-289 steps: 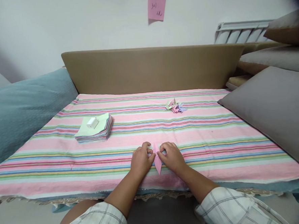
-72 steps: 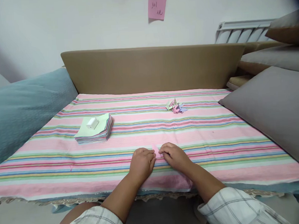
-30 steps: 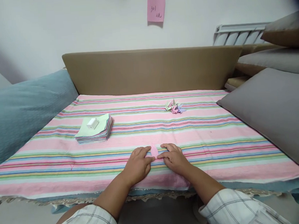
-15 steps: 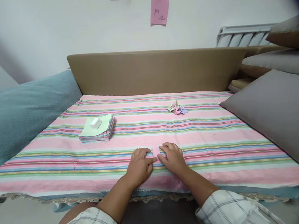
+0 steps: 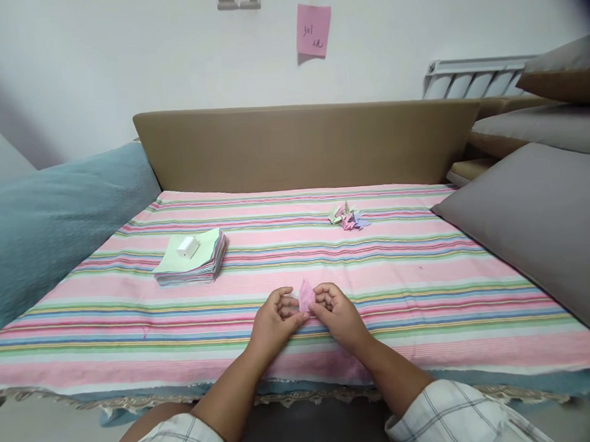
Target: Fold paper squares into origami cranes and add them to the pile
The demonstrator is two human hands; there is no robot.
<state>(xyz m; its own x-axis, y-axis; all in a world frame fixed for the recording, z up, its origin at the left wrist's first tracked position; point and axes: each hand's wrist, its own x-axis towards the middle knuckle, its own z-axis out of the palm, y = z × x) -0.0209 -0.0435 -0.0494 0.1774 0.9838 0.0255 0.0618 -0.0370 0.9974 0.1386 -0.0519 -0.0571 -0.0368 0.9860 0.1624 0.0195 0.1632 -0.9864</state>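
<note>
A small folded piece of pink paper (image 5: 306,296) with a pointed top stands between my hands, raised a little off the striped cloth. My right hand (image 5: 341,315) pinches its right side between thumb and curled fingers. From the left, my left hand (image 5: 274,323) has its thumb at the paper's lower edge, with its fingers bent behind; their exact contact is partly hidden. Beyond, to the right, lies a cluster of folded paper cranes (image 5: 347,218) in green, pink and purple. A stack of coloured paper sheets (image 5: 191,271) lies to the left, topped by a white block (image 5: 188,247).
The striped cloth (image 5: 430,306) covers the seat, with a lace-edged front. Behind it rises a brown backrest (image 5: 310,147). A blue-covered armrest (image 5: 65,215) bounds the left; grey cushions (image 5: 539,206) are piled at right. A pink note (image 5: 314,32) hangs on the wall.
The pink paper has come up from lying flat on the cloth to a tilted, raised position. My fingers have gone from pressing beside it to curling around it.
</note>
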